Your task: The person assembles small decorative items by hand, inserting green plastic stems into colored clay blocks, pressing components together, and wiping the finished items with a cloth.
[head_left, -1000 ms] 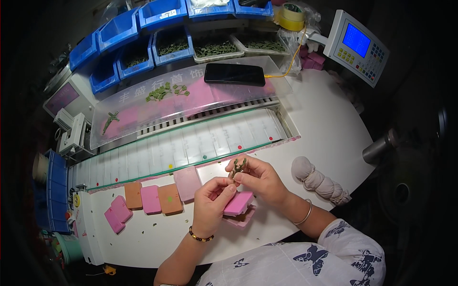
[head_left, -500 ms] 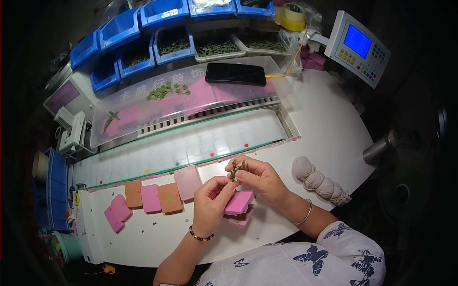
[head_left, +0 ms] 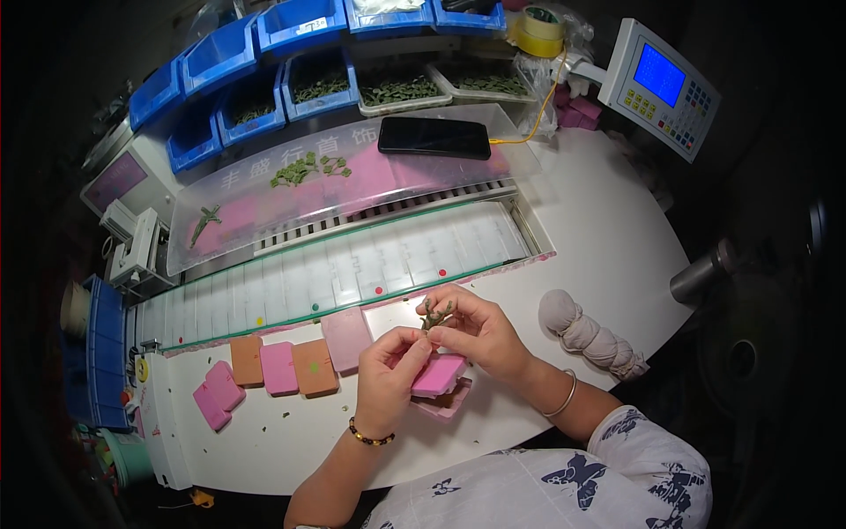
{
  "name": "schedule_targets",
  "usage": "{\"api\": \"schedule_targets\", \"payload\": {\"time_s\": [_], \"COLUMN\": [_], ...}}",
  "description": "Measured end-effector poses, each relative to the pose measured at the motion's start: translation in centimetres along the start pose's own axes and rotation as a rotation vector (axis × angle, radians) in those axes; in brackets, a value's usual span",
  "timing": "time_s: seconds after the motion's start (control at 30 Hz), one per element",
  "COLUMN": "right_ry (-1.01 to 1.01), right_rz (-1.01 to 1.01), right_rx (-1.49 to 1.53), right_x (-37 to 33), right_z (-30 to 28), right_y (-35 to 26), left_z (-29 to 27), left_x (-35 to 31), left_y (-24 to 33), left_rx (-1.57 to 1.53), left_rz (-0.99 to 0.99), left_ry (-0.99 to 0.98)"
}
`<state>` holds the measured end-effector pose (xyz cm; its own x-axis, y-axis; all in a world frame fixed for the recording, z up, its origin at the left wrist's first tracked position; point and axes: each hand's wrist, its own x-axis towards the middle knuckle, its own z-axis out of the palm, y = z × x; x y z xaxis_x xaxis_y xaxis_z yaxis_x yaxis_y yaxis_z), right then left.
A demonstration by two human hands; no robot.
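Coloured dots [head_left: 441, 272] on white strip [head_left: 397, 254] sit farther left; green branched piece [head_left: 435, 315] tilts slightly. Left hand [head_left: 389, 367] and right hand [head_left: 481, 334] both pinch its base above desk [head_left: 507, 414], near pink block [head_left: 439, 377]; handling seemingly continues.

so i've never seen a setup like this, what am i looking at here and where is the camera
There's no robot here: these are a person's bare hands, seen from a wide fisheye camera worn on the head, looking down, so edges bend. The left hand and right hand meet at a small green branching piece, pinched between their fingertips. Just below is a pink block; whether the left hand grips it is unclear.

On the white worktable lie more pink and brown blocks and a twisted cloth bundle. Beyond are a black smartphone, blue bins and a control panel with a lit blue screen.
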<state>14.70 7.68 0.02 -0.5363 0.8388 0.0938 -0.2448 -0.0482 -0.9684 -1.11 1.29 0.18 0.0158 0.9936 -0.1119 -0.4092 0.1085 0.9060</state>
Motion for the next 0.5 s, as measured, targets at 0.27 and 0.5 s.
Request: {"api": "schedule_targets", "payload": {"time_s": [0.27, 0.5], "right_ry": [-0.094, 0.048], "right_rz": [-0.327, 0.001], "right_rx": [-0.433, -0.020], "right_x": [-0.1, 0.2], "right_z": [0.3, -0.3], "right_y": [-1.3, -1.1], "left_z": [-0.3, 0.3], "left_x": [0.3, 0.1], "left_y": [-0.5, -0.4], "left_rx": [0.061, 0.151], "left_rz": [-0.032, 0.002], "left_ry": [-0.022, -0.022]}}
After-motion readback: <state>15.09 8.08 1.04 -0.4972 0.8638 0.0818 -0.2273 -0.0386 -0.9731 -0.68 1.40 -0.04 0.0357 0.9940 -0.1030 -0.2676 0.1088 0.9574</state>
